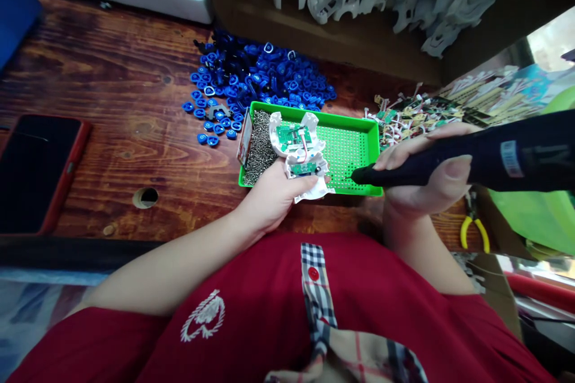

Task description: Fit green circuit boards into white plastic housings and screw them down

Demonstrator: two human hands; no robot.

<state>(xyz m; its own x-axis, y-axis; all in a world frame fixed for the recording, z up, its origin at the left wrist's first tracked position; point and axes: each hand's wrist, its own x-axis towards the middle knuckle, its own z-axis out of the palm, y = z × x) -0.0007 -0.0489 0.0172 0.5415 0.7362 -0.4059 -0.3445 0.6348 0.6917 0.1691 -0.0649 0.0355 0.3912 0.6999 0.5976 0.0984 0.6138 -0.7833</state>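
White housing [314, 191] in the left hand [269, 197], open in two joined parts, with a green circuit board [293, 137] in the upper one and a smaller board [304, 169] in the lower. Lies past the fingers, gripped only by its lower part, thumb across the front; cannot tell how the hidden fingers sit behind. Hovers over or rests on the green tray [345, 122], contact unclear, between silver screws [261, 149] at the left end and the perforated floor at the right. In the right hand [408, 198], a black tool [467, 158], with fingers wrapped around its barrel. Points left, tip over the perforated floor, just beside a few small dark pieces [348, 178], well apart from the left fingers. Beyond the tray on the wooden worktop [135, 84], a heap of blue parts [278, 81]; to the right, yellow-handled pliers [475, 232].
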